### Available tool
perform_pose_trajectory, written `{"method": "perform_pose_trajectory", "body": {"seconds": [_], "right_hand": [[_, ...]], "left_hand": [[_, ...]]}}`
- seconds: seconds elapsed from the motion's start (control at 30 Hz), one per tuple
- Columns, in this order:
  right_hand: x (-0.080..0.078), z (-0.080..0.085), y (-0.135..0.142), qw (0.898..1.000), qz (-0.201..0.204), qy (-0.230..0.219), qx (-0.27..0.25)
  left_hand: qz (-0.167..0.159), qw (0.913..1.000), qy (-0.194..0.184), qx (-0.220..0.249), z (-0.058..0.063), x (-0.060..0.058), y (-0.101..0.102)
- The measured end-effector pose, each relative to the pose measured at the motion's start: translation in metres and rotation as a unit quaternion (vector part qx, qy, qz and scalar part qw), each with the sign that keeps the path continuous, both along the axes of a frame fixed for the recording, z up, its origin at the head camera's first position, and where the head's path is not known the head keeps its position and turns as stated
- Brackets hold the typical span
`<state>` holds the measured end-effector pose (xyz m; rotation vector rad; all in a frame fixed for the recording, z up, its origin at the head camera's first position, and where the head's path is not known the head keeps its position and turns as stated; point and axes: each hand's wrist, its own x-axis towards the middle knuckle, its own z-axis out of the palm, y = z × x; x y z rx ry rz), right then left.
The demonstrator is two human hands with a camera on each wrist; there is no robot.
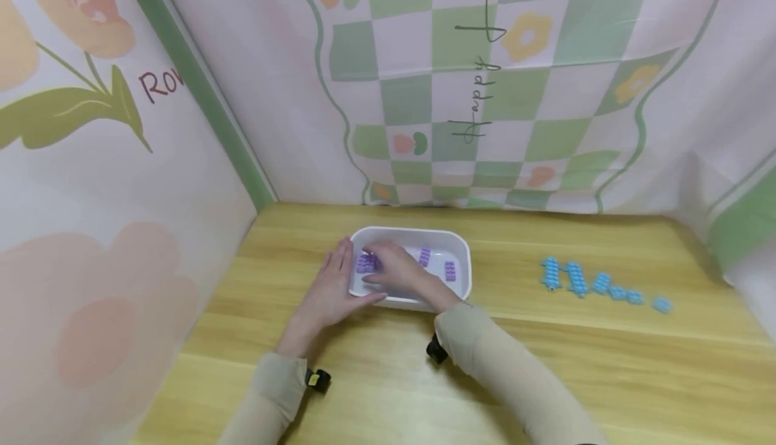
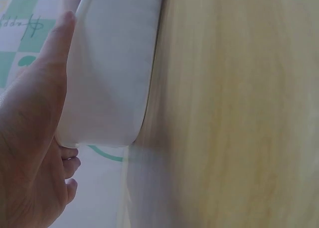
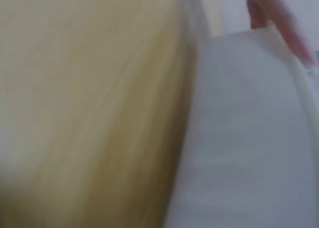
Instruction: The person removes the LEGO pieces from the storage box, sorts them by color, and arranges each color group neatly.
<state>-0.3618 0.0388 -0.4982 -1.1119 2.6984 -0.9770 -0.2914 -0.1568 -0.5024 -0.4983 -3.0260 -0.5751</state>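
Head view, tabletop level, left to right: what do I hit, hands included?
Left hand → right hand → rightmost purple block → leftmost blue block → rightmost blue block.

This looks like a small draped booth around a work table, though whether in a home or a studio cannot be told. A creased whitish cloth with green checks, flowers and "Happy" lettering [image 1: 461, 95] backs the yellowish wood-grain tabletop [image 1: 388, 378]; a white tulip-printed sheet [image 1: 91, 189] lines the left.
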Motion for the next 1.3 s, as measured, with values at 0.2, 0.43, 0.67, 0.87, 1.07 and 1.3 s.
{"method": "perform_pose_trajectory", "body": {"seconds": [0.2,0.43,0.67,0.87,1.07,1.3], "right_hand": [[0.003,-0.001,-0.012,0.998,-0.029,0.011,0.056],[0.002,-0.004,-0.019,0.998,-0.022,0.019,0.048],[0.005,-0.007,-0.022,0.999,-0.018,0.03,0.026],[0.005,-0.01,-0.018,0.999,-0.018,0.011,0.024],[0.005,-0.008,-0.011,0.999,-0.01,0.026,0.031],[-0.001,0.005,0.016,0.998,0.005,0.054,-0.026]], "left_hand": [[0.002,1.0,0.003,-0.001,0.003,0.0,0.0],[0.006,0.9999,0.001,-0.015,0.005,0.001,-0.005],[-0.004,0.9986,-0.008,-0.052,0.013,0.001,-0.007],[-0.016,0.9973,-0.026,-0.067,0.019,-0.005,-0.006],[-0.009,0.9972,-0.039,-0.064,0.016,-0.006,-0.005],[0.002,0.9985,-0.044,-0.032,0.01,-0.006,-0.006]]}}
